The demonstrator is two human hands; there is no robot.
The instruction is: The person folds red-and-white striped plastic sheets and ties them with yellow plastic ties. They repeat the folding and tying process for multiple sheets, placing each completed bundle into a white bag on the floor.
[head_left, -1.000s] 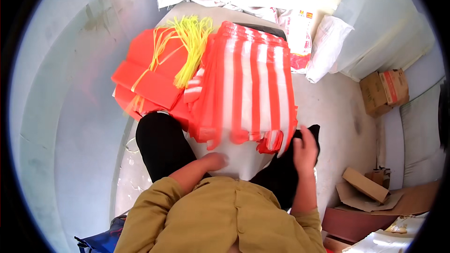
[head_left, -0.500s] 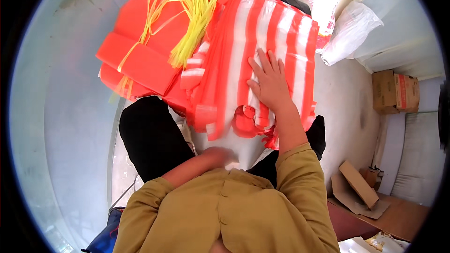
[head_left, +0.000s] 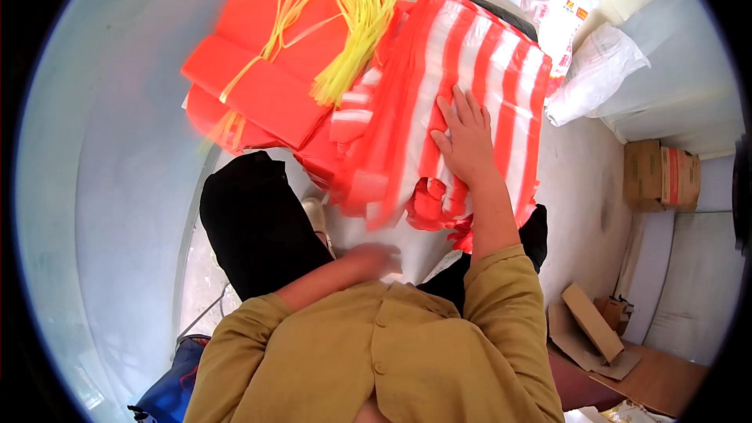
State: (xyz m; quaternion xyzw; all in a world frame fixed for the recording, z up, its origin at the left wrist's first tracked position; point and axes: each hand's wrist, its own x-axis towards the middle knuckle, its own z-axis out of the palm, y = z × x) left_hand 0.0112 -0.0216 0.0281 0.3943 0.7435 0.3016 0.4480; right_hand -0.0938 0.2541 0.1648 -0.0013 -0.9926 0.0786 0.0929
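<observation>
My right hand [head_left: 467,141] lies with fingers spread on a stack of red-and-white striped plastic sheets or bags [head_left: 514,86], whose front edge is crumpled. To the stack's left is a pile of folded red sheets [head_left: 258,110], with a loose bundle of thin yellow strips [head_left: 348,51] draped over it. My left hand [head_left: 368,265] is low in front of my body, below the striped stack, blurred by motion, so I cannot make out its fingers or whether it holds anything.
White printed sacks [head_left: 558,35] and a white plastic bundle [head_left: 595,70] lie beyond the work. A cardboard box [head_left: 650,176] stands at right, with flattened cardboard [head_left: 591,325] lower right. A blue bag [head_left: 176,380] is at lower left. My legs flank the work surface [head_left: 415,254].
My right hand has risen from beside my right knee onto the striped stack, fingers spread. My left hand remains low in front of my body. The camera's view has shifted.
</observation>
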